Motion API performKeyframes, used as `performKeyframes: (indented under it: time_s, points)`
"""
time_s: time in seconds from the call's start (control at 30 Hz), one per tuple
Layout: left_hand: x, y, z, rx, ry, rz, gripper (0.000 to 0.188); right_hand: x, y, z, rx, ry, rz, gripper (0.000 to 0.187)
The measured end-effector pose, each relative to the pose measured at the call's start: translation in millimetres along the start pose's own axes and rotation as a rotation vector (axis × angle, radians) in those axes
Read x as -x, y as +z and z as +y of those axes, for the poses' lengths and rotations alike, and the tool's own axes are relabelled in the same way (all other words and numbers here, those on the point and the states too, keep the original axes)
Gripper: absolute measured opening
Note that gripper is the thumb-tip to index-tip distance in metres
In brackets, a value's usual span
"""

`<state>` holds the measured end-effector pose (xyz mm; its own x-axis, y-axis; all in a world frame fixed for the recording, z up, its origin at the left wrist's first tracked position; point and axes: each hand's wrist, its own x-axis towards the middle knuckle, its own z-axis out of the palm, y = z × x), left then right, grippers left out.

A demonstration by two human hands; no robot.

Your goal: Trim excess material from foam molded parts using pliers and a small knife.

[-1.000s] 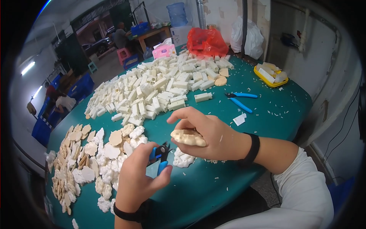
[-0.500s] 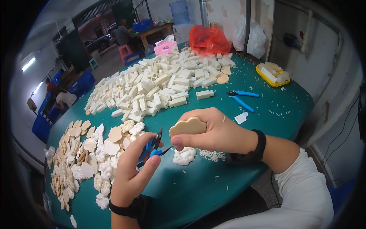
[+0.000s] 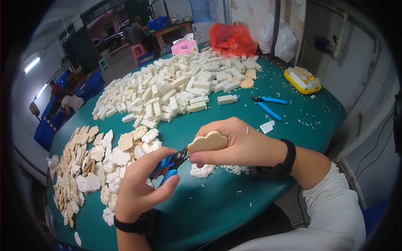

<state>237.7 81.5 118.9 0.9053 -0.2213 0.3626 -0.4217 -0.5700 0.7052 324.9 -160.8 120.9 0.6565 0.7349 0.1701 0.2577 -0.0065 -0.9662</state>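
My left hand point(image 3: 146, 180) is wrapped round blue-handled flush cutters point(image 3: 171, 164), their dark jaws against the left edge of a cream plastic piece. That flat, cloud-shaped piece point(image 3: 208, 142) is pinched between thumb and fingers of my right hand point(image 3: 236, 144). Under the right hand on the table lies a white cloud-shaped piece point(image 3: 202, 170), partly covered by the hand. Beside it is a small heap of white clippings point(image 3: 235, 170). To the left spreads a pile of cream and white cloud-shaped pieces point(image 3: 94, 167).
A big heap of white hollow plastic blocks point(image 3: 167, 88) covers the far part of the green table point(image 3: 217, 209). Right of it lie a second pair of blue cutters point(image 3: 269, 106) and a yellow tray point(image 3: 302, 83). A red plastic bag point(image 3: 232, 39) and pink tissue pack point(image 3: 184, 47) stand behind.
The cutters have come right and up, their jaws now at the cream piece's edge. My left hand has closed a little more on the handles. The right hand has barely moved.
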Motion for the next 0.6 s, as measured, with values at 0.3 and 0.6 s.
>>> performKeyframes:
  time_s: [0.3, 0.6]
  points:
    - [-1.3, -0.1, 3.4, -0.062, 0.054, 0.017, 0.044, -0.6, 0.8, 1.8, 0.046, -0.035, 0.000, 0.024]
    - [-2.8, 1.2, 5.2, -0.140, 0.119, 0.032, 0.042, -0.3, 0.7, -1.1, -0.001, -0.022, -0.004, 0.026]
